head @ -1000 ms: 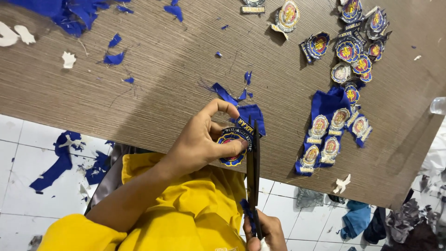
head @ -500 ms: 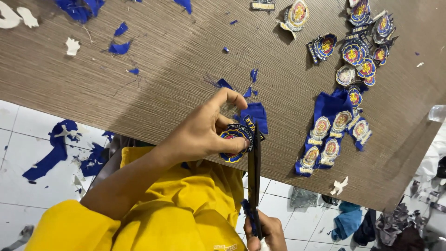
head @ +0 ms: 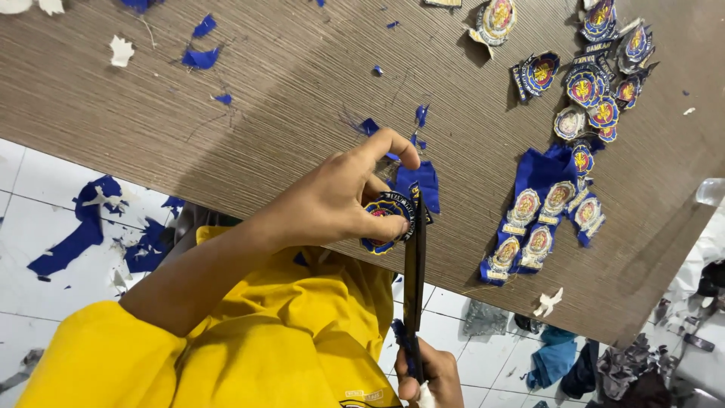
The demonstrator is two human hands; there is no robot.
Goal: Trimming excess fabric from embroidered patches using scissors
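L hand [head: 340, 204] pinches round blue patch [head: 384, 219]; R hand [head: 429, 374] below grips scissors [head: 414, 279], blades at patch edge.

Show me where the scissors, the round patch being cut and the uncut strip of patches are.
scissors [head: 414, 264]: head view, on the dark blades.
round patch [head: 384, 219]: head view, on its blue face beside the thumb.
uncut strip of patches [head: 538, 215]: head view, on its blue cloth.

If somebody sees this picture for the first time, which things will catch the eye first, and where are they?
In the middle, the left hand pinches a round blue embroidered patch at the table edge, while long dark scissors rise from the right hand at the bottom. To the right, an uncut blue strip of patches lies on the wood, with a pile of cut patches above it.
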